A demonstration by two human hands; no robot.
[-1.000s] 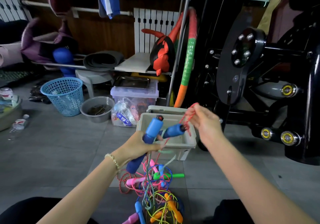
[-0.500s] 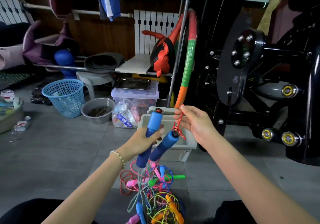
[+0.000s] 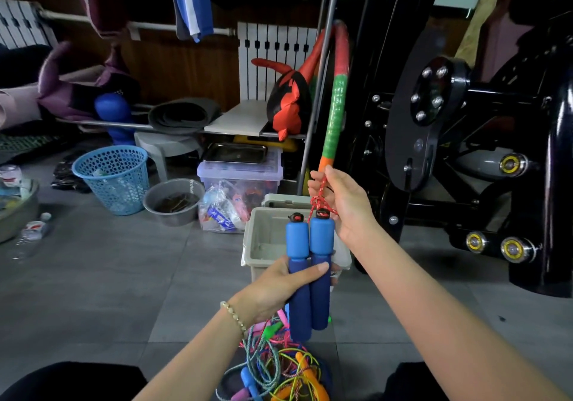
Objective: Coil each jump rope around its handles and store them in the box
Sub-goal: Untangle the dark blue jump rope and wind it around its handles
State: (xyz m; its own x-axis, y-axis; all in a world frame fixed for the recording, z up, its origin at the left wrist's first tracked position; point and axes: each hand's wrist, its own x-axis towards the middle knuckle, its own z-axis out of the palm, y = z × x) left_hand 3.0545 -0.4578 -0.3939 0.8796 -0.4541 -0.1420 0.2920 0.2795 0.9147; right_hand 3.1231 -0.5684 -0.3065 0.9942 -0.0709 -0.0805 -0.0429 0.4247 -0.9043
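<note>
Left hand [image 3: 280, 286] grips upright blue handles [image 3: 310, 264]; right hand [image 3: 344, 205] apparently pinches red rope [image 3: 321, 194].

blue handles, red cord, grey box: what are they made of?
Blue handles: likely foam, with a matte surface, soft edges and no shine. Red cord: braided fibre, with a flecked weave showing. Grey box: probably moulded plastic, with smooth dull walls and a lipped rim.

No legible text or labels
</note>
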